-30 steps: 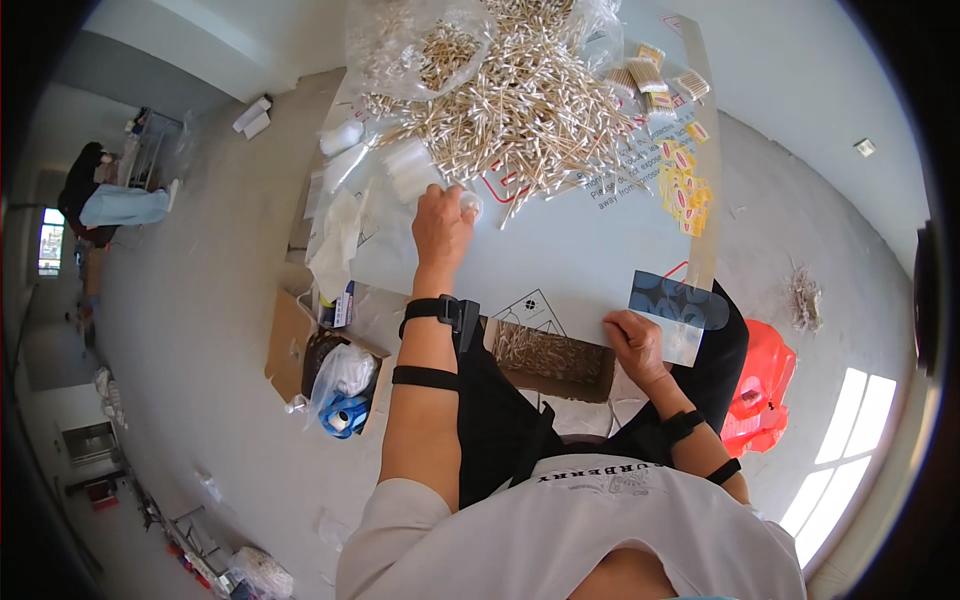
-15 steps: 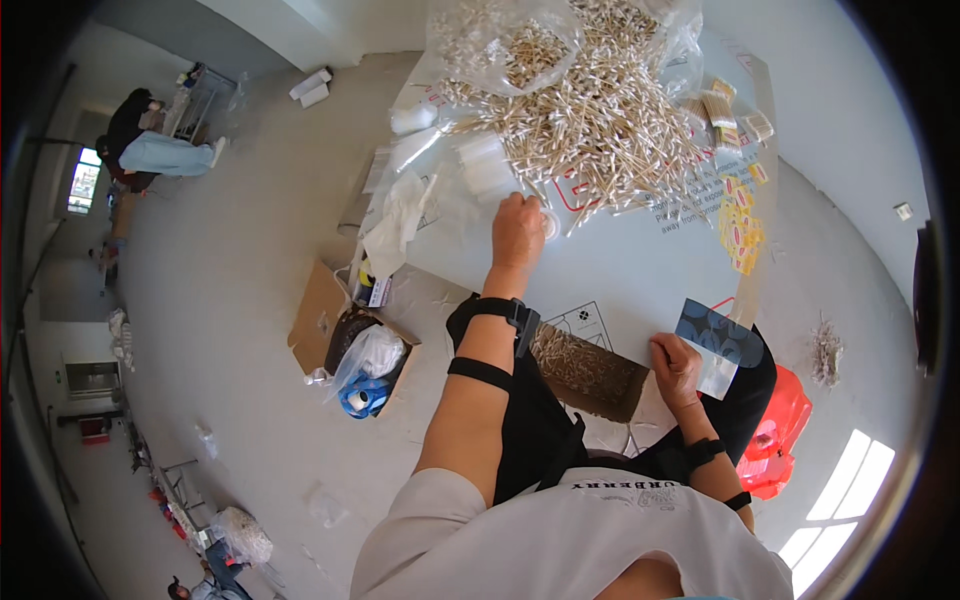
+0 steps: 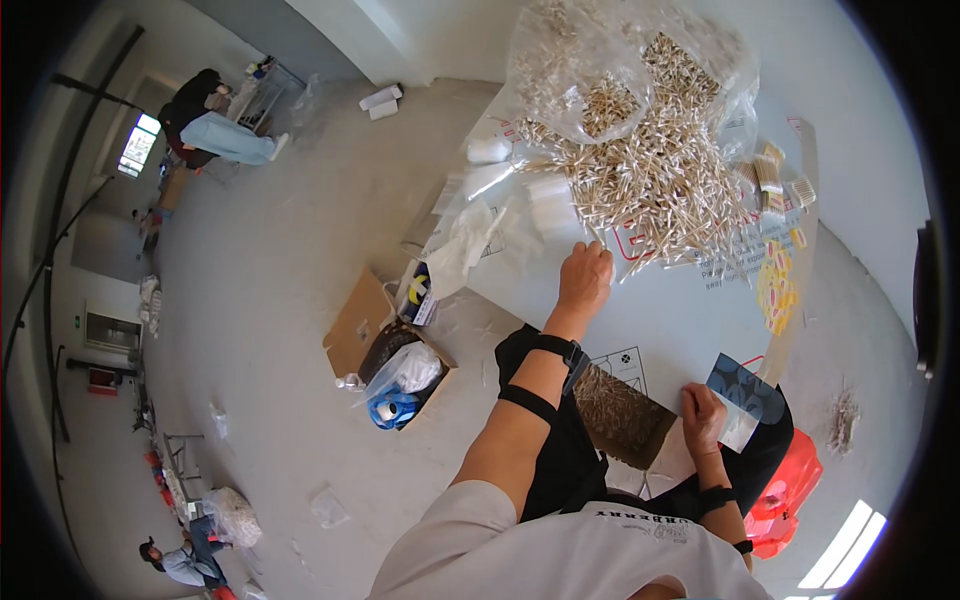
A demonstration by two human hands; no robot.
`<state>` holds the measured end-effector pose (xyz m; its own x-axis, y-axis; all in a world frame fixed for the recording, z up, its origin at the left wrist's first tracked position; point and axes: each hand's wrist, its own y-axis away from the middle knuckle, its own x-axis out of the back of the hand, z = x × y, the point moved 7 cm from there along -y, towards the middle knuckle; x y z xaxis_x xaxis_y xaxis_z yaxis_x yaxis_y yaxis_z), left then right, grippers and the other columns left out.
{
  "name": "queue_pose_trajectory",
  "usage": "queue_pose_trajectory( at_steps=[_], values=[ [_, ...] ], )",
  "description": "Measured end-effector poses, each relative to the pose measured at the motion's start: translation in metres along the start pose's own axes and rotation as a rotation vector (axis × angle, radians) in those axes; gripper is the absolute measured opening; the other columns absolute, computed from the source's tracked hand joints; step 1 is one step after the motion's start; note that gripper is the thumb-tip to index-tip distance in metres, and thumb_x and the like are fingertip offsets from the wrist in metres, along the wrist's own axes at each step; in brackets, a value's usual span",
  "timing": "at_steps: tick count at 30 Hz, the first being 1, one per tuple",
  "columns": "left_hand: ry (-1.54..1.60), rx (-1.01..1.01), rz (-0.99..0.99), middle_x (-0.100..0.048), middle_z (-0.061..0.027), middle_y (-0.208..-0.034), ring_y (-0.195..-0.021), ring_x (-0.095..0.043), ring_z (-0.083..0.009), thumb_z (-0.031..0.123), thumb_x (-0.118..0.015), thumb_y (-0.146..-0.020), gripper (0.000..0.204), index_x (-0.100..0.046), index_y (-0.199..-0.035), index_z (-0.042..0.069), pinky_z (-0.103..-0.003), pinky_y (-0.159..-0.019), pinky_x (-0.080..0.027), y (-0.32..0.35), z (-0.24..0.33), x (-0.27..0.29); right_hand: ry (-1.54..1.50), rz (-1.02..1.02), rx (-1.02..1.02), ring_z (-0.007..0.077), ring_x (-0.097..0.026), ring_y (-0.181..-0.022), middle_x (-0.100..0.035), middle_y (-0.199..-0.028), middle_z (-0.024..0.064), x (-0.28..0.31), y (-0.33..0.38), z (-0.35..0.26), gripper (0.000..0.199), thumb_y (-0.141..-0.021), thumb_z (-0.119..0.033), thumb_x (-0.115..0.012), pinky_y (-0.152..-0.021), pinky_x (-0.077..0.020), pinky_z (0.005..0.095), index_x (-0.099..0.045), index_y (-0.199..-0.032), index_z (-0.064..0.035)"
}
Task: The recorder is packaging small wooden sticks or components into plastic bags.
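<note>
My left hand (image 3: 585, 278) reaches over the table at the near edge of a big heap of cotton swabs (image 3: 650, 175). Its fingers are curled together and point down; what they may hold is hidden. Close by the near table edge, my right hand (image 3: 704, 412) is closed, with its fingertips out of sight. Beside that hand lies a clear pouch with a dark blue pattern (image 3: 747, 388), partly over my right knee; I cannot tell whether the fingers grip it. Between my forearms, at my lap, sits an open brown box (image 3: 622, 412) with swabs inside.
Stacked clear plastic sleeves (image 3: 551, 207) lie left of the heap, crumpled film (image 3: 468, 240) farther left. Swab bundles (image 3: 768, 180) and yellow labels (image 3: 776, 290) are at right. A cardboard box (image 3: 352, 340) and a red plastic bag (image 3: 790, 495) flank me. Another person (image 3: 215, 125) works far left.
The whole view has shifted, so everything sits farther right and lower. A small white ring beside my left hand is no longer visible. My right hand stays beside the pouch.
</note>
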<state>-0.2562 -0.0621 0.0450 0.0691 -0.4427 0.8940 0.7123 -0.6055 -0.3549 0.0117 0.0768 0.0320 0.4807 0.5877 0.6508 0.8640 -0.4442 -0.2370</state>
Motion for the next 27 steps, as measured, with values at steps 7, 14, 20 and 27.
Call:
queue_pose_trajectory(
  at_steps=[7, 14, 20, 27],
  values=[
    [0.307, 0.290, 0.078, -0.064, -0.0170, -0.073, -0.073, -0.063, -0.0394, 0.010, -0.066, -0.082, 0.013, -0.054, -0.080, 0.005, -0.047, -0.064, -0.048, 0.002, -0.023, 0.035, -0.002, -0.013, -0.016, 0.0330, -0.063, -0.065, -0.063, -0.074, 0.0143, 0.004, 0.005, 0.006, 0.004, -0.081, 0.000, -0.063, -0.058, -0.0489, 0.0374, -0.063, -0.084, -0.0038],
    [-0.099, 0.702, 0.400, -0.063, -0.0164, -0.079, -0.081, -0.062, -0.0380, 0.018, -0.072, -0.077, 0.022, -0.063, -0.089, 0.002, -0.047, -0.077, -0.049, 0.068, -0.164, 0.045, -0.011, -0.020, 0.013, 0.0314, -0.063, -0.064, -0.063, -0.073, 0.0131, -0.003, -0.001, -0.001, 0.004, -0.082, -0.001, -0.063, -0.057, -0.0488, 0.0366, -0.062, -0.085, -0.0041],
    [0.289, 0.753, 0.181, -0.066, -0.0114, -0.070, -0.061, -0.060, -0.0295, 0.010, -0.074, -0.074, 0.017, -0.063, -0.070, -0.002, -0.037, -0.061, -0.049, 0.052, -0.196, 0.033, -0.007, -0.010, -0.018, 0.0315, -0.064, -0.065, -0.064, -0.074, 0.0122, -0.003, 0.000, -0.001, 0.003, -0.082, -0.003, -0.064, -0.058, -0.0494, 0.0367, -0.062, -0.085, -0.0051],
    [0.966, 0.986, 0.466, -0.058, -0.0014, -0.067, -0.057, -0.051, -0.0101, 0.001, -0.071, -0.081, 0.006, -0.066, -0.079, -0.002, -0.024, -0.046, -0.039, 0.055, -0.154, 0.053, -0.048, -0.035, -0.130, 0.0300, -0.065, -0.066, -0.064, -0.073, 0.0124, -0.002, 0.005, 0.017, 0.004, -0.083, -0.007, -0.063, -0.058, -0.0494, 0.0352, -0.063, -0.085, -0.0034]
  ],
)
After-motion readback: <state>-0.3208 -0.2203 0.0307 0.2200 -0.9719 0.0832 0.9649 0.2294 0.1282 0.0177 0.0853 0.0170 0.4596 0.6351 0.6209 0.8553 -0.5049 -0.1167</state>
